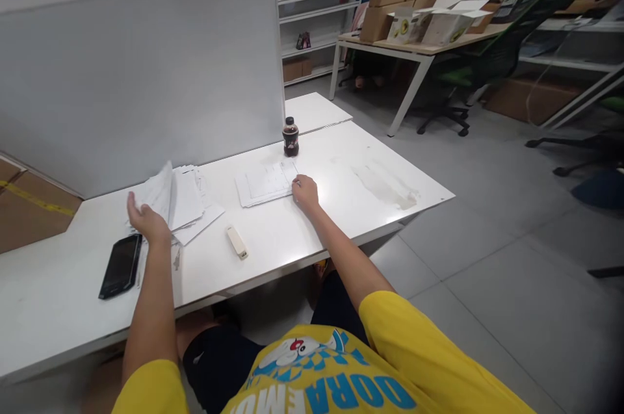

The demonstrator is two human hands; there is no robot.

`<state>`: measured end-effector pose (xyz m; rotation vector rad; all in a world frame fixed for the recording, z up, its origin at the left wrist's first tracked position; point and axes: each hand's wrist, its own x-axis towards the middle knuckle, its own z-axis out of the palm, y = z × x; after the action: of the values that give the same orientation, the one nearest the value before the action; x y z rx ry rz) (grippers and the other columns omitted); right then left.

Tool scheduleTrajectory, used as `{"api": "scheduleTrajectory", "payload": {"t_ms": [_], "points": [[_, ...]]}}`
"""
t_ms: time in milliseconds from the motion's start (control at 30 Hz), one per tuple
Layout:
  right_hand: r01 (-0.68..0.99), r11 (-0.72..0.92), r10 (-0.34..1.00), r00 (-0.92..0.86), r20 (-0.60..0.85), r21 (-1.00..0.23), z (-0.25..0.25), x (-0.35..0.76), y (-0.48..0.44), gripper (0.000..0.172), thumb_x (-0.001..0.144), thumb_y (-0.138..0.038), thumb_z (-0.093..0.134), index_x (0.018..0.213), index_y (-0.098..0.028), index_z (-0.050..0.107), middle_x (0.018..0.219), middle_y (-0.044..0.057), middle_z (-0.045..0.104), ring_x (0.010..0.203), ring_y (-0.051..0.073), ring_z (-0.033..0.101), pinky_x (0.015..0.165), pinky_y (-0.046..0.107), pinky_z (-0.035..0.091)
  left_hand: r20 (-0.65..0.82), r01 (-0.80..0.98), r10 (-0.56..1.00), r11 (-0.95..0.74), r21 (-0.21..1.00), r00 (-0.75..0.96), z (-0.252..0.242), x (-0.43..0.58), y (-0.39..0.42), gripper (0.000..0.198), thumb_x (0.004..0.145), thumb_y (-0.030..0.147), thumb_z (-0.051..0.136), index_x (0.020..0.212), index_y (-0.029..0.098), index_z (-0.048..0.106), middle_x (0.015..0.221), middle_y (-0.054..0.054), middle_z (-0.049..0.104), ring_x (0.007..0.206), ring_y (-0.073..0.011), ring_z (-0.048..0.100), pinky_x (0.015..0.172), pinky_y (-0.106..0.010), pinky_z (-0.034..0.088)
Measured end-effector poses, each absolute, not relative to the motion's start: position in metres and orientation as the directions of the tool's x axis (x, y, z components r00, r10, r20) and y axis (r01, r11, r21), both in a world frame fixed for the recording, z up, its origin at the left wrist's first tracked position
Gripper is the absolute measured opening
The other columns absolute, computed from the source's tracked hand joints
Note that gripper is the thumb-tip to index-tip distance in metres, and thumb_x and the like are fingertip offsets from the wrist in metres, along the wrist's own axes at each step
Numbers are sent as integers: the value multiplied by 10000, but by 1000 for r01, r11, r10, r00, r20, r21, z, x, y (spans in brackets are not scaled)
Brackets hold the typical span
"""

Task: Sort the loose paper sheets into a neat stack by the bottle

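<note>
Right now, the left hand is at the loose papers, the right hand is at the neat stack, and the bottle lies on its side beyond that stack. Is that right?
Not quite: the head view shows the bottle standing upright. The left hand is at the loose papers, the right hand is at the neat stack, and the bottle is beyond that stack.

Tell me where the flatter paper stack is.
In the head view, the flatter paper stack lies just left of centre, the right hand at its right end, the dark bottle just beyond.
</note>
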<state>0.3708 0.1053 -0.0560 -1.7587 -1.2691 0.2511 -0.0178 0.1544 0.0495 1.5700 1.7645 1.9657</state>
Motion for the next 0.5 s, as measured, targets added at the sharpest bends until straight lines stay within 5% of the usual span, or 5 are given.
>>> {"api": "scheduleTrajectory", "payload": {"t_ms": [100, 300, 500], "points": [[626, -46, 829, 458, 320, -778, -57, 371, 105, 225, 778, -211, 433, 831, -183, 649, 930, 97, 689, 903, 239, 572, 870, 350, 414, 644, 480, 450, -432, 763, -619, 73, -29, 138, 590, 827, 80, 342, 1407, -28, 328, 1528, -202, 368, 1428, -168, 349, 1195, -325, 242], [575, -53, 808, 505, 304, -816, -58, 374, 101, 286, 789, -202, 405, 924, -170, 655, 1047, 122, 684, 1022, 255, 571, 925, 376, 435, 753, 550, 266, -545, 633, -602, 88, -56, 74, 675, 836, 386, 328, 1437, 156, 125, 1611, -113, 179, 1503, -169, 178, 1203, -339, 219], [546, 108, 700, 552, 454, -831, -53, 352, 66, 345, 837, -171, 336, 1004, -196, 637, 1135, 110, 660, 1137, 237, 549, 1004, 418, 421, 449, 339, 544, -297, 893, -709, 53, -53, 30, 717, 807, 278, 338, 1453, 132, 62, 1579, -180, 253, 1441, -176, 349, 1163, -398, 325]]}}
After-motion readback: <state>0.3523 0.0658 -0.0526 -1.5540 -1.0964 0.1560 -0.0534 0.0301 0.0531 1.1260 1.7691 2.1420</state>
